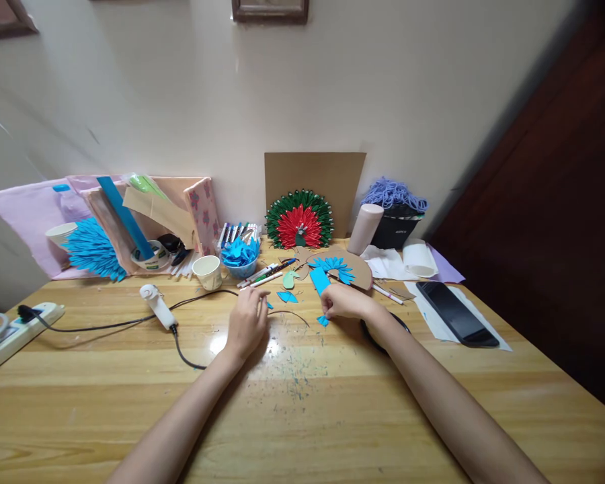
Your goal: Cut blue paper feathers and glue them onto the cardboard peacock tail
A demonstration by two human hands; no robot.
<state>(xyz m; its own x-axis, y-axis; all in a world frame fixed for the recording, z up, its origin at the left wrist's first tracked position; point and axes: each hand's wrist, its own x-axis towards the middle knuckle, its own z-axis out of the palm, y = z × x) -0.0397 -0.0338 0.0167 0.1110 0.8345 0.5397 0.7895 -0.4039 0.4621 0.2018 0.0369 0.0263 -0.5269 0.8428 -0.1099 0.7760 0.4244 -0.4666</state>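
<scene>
My right hand (347,300) is closed in a pinch on a blue strip (319,279), which sticks out above the fingers. A small blue tip (323,321) shows just below them. My left hand (247,323) rests on the table with its fingers loosely apart, next to a small blue piece (269,305). Between the hands lie a blue leaf-shaped piece (287,296) and a thin dark curved strand (295,314). Behind my right hand, blue petals (340,269) fan out on a rounded cardboard piece (361,272).
A hot glue gun (157,307) with a black cord lies left, near a power strip (10,336). A paper cup (208,273) and a bowl of blue pieces (240,255) stand behind. A red-and-green peacock craft (300,222) leans at the back. A phone (456,312) lies right.
</scene>
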